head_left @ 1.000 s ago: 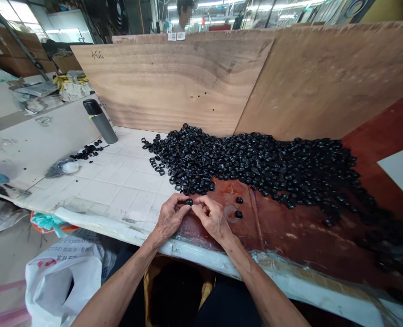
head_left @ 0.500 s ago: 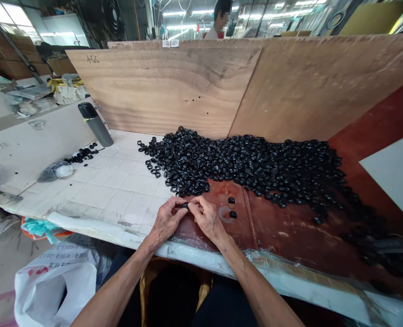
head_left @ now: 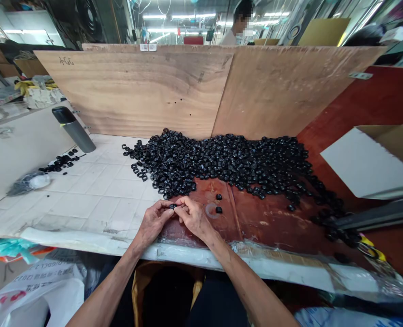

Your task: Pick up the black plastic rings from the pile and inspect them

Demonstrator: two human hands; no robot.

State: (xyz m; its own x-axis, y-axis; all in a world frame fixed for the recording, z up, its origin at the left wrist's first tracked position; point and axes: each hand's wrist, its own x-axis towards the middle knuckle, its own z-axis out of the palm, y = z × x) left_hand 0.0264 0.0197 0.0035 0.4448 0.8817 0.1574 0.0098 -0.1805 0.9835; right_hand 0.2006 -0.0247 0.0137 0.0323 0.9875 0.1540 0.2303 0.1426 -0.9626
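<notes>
Between the fingertips of both hands is one small black ring-shaped part point(head_left: 173, 206), held just above the near edge of the red-brown board point(head_left: 256, 218). My left hand point(head_left: 155, 220) pinches it from the left, thumb against forefinger. From the other side my right hand point(head_left: 192, 217) closes on the same part, its fingers partly hiding it. Beyond the hands spreads a large heap of like black parts point(head_left: 222, 159). Two separate black pieces point(head_left: 218, 210) lie right of my right hand, near a clear ring point(head_left: 211, 210).
A grey flask point(head_left: 77, 134) leans at the left, near a small pile of black bits point(head_left: 60, 163) and a plastic bag point(head_left: 26, 182). Wooden panels point(head_left: 147, 91) wall the back. A white box point(head_left: 368, 161) stands at right, above yellow-handled scissors point(head_left: 371, 247). Behind the panels is a person point(head_left: 237, 25).
The view has turned to the right, bringing more of the white box and the scissors into sight. Both hands stay together on the black part, with small finger shifts.
</notes>
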